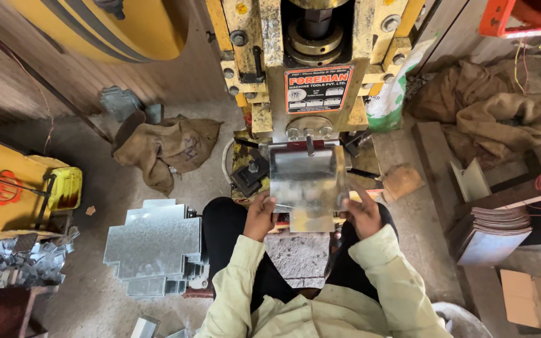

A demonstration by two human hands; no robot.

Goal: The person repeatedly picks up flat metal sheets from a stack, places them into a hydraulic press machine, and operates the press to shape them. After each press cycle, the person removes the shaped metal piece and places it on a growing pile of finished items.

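While a shiny metal sheet (pixel 308 188) was held at the yellow press (pixel 311 69), its left edge was gripped by the closed fingers of the left hand (pixel 259 216) and its right edge by the right hand (pixel 361 216), with a stack of cut sheets (pixel 154 247) lying on the floor to the left.

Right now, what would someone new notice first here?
Probably the shiny metal sheet at the centre, gripped by the left hand and right hand under the big yellow press. Next, the stack of cut metal sheets on the floor at left.
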